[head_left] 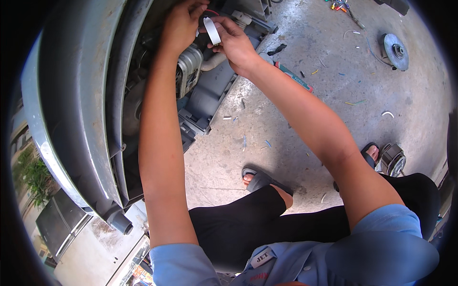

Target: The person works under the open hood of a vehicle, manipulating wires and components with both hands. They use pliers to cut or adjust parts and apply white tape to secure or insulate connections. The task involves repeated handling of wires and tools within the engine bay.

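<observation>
My right hand point(234, 44) grips a white roll of tape point(211, 31) between thumb and fingers, its broad band turned towards me. Close beside it, my left hand point(180, 24) is closed, with the fingers bent together at the top edge of the picture. What the left fingers pinch is hidden. A thin red wire point(210, 11) shows between the two hands. Both hands are over the open inside of a grey machine, above a metal motor frame point(190, 66) and a ribbed pale hose point(213, 62).
Curved grey panels point(95, 95) of the machine rise at my left. A teal tool point(293, 76) lies on the concrete floor right of the machine. Farther right are a round metal disc part point(395, 51) and a motor point(393, 159) by my foot. Wire scraps litter the floor.
</observation>
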`<state>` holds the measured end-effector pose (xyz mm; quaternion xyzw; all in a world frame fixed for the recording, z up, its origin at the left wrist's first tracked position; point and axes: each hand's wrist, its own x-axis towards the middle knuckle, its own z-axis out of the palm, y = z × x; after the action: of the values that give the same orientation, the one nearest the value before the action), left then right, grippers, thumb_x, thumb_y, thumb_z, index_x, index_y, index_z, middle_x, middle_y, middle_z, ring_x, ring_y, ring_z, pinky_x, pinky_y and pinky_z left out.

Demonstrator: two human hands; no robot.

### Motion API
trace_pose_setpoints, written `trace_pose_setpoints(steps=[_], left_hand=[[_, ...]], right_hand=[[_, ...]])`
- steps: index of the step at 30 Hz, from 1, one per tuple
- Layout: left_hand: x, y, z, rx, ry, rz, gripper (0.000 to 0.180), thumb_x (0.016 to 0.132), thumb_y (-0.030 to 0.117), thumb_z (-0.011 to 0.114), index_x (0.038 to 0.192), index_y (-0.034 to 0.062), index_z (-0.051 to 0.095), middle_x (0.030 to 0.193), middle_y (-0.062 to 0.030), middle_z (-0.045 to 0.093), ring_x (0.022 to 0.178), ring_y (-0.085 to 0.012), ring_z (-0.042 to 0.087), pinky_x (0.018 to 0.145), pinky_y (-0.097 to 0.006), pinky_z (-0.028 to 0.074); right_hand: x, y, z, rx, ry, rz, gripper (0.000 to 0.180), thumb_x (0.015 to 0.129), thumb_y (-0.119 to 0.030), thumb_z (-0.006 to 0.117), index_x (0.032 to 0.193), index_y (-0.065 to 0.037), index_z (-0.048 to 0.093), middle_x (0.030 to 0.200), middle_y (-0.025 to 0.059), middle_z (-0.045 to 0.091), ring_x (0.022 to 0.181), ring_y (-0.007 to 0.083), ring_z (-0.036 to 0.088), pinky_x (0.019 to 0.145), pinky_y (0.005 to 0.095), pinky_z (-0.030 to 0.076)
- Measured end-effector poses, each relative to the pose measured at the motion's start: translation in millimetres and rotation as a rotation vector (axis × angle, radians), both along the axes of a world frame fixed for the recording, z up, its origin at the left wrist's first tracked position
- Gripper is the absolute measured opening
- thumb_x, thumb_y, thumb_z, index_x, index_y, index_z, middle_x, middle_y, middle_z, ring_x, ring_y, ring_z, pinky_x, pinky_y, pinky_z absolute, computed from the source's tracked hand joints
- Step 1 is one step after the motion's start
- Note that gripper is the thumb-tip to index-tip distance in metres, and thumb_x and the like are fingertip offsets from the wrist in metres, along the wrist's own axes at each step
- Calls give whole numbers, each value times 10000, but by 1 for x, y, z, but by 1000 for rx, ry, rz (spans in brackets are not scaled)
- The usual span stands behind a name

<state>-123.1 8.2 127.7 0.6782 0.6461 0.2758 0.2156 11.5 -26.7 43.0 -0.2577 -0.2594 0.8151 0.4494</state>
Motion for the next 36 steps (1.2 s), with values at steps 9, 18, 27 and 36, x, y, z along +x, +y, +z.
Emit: trace_pose_setpoints(steps=[9,18,27,36], left_hand=[[-8,4,1,-27,85,-31,215,993,194,677,1110,16,704,964,-100,758,869,-166,711,796,-310,529],[-12,7,-1,-42,-1,-67,204,1014,160,640,1135,7,700,1051,-102,748,967,-175,701,883,-304,524],[-9,7,1,-216,-164,-50,262,1023,214,654,1154,-7,706,1066,-73,745,1005,-137,675,891,-278,500],[-7,2,4,-172,139,-100,306,1036,260,623,1180,-4,678,1011,-122,751,939,-183,696,842,-318,515]], right_hand=[[-10,8,8,27,-44,-188,231,1103,-179,454,1273,-103,591,988,54,671,761,144,630,683,283,511],[-11,25,2,87,-121,-252,197,1088,-187,506,1195,-76,628,953,65,670,740,139,641,656,291,532],[-5,39,-21,262,-234,-301,191,1072,-184,543,1196,-82,646,987,81,706,864,153,673,747,309,552],[0,38,-23,414,-423,-297,195,1048,-185,569,1192,-84,652,1032,115,725,933,193,698,822,329,543]])
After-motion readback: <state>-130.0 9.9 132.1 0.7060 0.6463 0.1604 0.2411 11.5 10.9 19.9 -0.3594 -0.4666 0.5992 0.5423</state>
